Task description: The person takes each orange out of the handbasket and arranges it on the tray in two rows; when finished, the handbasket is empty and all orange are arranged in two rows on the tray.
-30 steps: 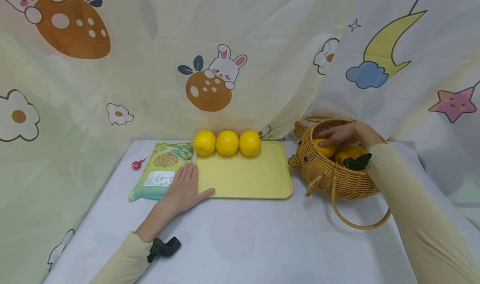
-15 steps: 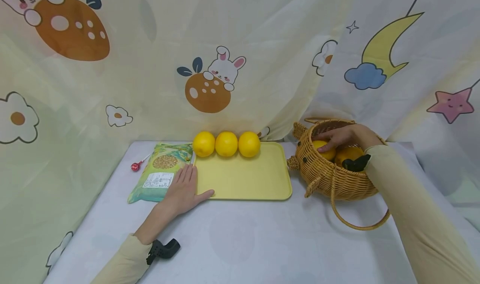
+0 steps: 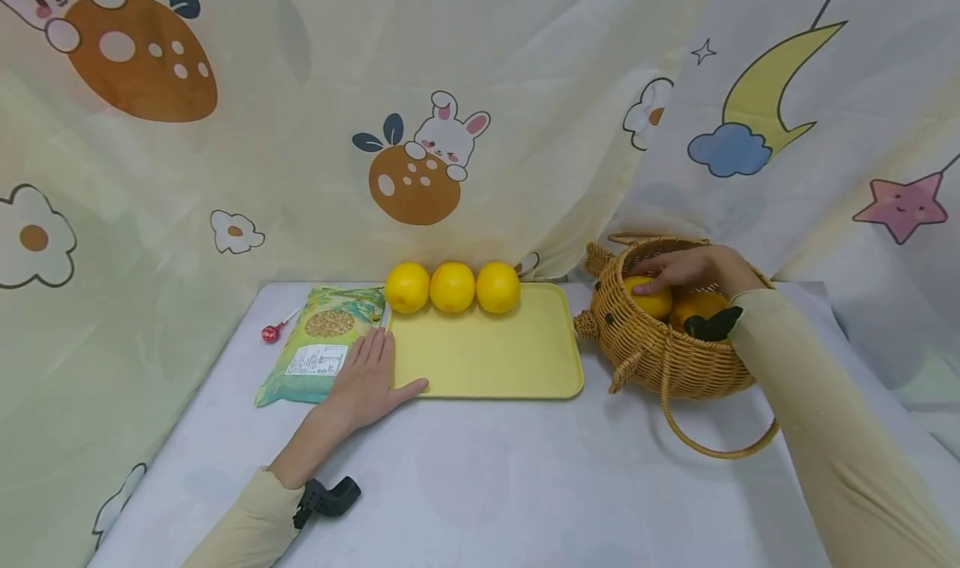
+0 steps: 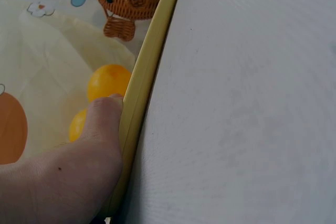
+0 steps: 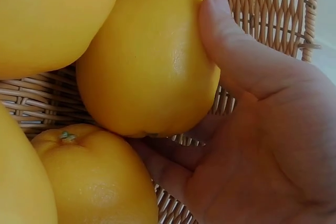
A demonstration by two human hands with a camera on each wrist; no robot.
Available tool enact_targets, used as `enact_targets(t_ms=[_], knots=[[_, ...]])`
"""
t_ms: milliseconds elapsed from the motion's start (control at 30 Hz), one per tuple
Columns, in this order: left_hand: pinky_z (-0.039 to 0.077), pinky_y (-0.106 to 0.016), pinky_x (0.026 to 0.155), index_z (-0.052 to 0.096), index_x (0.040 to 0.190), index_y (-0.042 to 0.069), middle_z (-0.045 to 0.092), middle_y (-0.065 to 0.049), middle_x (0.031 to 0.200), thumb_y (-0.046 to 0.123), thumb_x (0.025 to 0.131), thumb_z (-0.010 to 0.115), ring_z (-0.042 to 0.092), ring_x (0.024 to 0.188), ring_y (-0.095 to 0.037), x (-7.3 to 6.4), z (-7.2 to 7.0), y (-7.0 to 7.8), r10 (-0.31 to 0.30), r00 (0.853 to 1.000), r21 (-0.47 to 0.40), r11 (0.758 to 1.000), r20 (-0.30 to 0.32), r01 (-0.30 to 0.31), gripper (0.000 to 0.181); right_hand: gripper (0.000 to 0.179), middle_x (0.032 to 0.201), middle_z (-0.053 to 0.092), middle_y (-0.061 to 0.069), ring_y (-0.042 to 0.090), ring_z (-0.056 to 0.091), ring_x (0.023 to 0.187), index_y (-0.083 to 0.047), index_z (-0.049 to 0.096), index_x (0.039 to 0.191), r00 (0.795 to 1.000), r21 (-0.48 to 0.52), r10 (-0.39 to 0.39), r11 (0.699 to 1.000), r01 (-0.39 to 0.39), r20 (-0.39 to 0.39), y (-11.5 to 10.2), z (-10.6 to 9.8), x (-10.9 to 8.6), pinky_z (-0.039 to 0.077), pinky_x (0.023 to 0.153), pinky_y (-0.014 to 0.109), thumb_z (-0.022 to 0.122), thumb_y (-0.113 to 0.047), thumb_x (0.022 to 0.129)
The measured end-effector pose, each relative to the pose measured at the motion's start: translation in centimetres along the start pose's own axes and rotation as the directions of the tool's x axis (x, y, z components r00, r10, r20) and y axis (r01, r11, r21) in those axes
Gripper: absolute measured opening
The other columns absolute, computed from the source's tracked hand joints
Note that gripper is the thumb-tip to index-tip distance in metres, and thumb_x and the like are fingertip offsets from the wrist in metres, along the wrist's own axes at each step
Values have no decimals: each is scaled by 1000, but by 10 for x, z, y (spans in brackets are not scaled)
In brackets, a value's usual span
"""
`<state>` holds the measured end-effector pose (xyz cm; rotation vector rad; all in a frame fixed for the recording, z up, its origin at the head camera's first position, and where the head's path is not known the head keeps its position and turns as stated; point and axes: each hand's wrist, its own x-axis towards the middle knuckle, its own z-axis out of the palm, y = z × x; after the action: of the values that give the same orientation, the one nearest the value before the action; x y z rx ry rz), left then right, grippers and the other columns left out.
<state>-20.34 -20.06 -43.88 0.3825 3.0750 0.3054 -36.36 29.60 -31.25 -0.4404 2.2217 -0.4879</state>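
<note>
My left hand [image 3: 367, 380] lies flat with straight fingers along the left side of a yellow tray [image 3: 487, 351], its thumb at the front rim. Three oranges [image 3: 453, 287] stand in a row on the tray's back edge. On the right, my right hand [image 3: 690, 269] reaches into a wicker basket [image 3: 637, 355] shaped like an animal. Up close in the right wrist view, thumb and fingers curl round an orange [image 5: 152, 56] from opposite sides. A smaller orange with a green stem [image 5: 97, 177] sits beside it, and more yellow fruit fills the left of that view.
A green bag with a white label [image 3: 318, 355] lies left of the tray, partly behind my left hand. Farther left is a red lollipop [image 3: 272, 333]. The basket's looped handle [image 3: 720, 451] hangs onto the table in front. A printed cloth [image 3: 555, 134] hangs behind the table.
My right hand stays in the basket; its thumb dips lower over the orange half a second ago and sits slightly higher now. The left hand keeps its place on the tray.
</note>
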Motion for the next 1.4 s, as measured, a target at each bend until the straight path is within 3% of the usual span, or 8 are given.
enact_targets(t_ms=[267, 400, 667, 967, 1200, 1400], knots=[[9, -54, 123, 18, 150, -10, 18, -29, 159, 72, 87, 47, 13, 150, -41, 1, 1, 0, 7, 1000, 5, 1000, -13, -7, 108, 78, 158, 16, 27, 44, 27, 144, 0, 8, 155, 998, 141, -48, 989, 41, 45, 7, -1, 4, 31, 116, 55, 45, -43, 101], [9, -54, 123, 18, 150, -10, 17, -29, 159, 72, 87, 46, 12, 150, -41, 1, 1, 0, 7, 1000, -2, 1000, -6, -7, 107, 77, 156, 24, 26, 39, 37, 139, 0, 10, 154, 999, 188, -33, 982, 26, 36, 8, -1, 4, 35, 115, 52, 45, -44, 101], [9, -54, 123, 19, 150, -10, 17, -29, 159, 71, 87, 47, 13, 150, -41, 0, 1, 0, 2, 1000, 6, 1000, -8, -2, 107, 83, 157, 17, 28, 43, 31, 141, -1, 7, 155, 1000, 189, 12, 982, -15, 18, 3, 0, -2, 36, 113, 54, 48, -46, 98], [9, -54, 123, 19, 150, -10, 17, -28, 159, 74, 86, 45, 13, 150, -41, 1, 2, 0, 0, 1000, 9, 1000, -5, 0, 108, 88, 155, 16, 31, 38, 42, 133, 3, 3, 154, 999, 204, 37, 978, -38, 9, 3, 0, -4, 48, 104, 46, 47, -49, 97], [9, -54, 123, 19, 150, -10, 17, -28, 159, 74, 86, 45, 13, 150, -41, 1, 3, 0, -2, 1000, 18, 1000, -2, 2, 108, 79, 150, 31, 26, 30, 51, 122, -1, 22, 152, 997, 160, 58, 986, -50, -44, 7, 2, 0, 55, 95, 40, 48, -53, 97], [9, -54, 123, 19, 150, -10, 18, -28, 159, 73, 87, 45, 13, 150, -41, 1, 2, 1, 2, 1000, 18, 1000, -6, -2, 108, 77, 147, 33, 25, 30, 51, 119, -2, 24, 150, 996, 166, 62, 985, -51, -64, 9, 2, 0, 56, 91, 39, 48, -53, 97]])
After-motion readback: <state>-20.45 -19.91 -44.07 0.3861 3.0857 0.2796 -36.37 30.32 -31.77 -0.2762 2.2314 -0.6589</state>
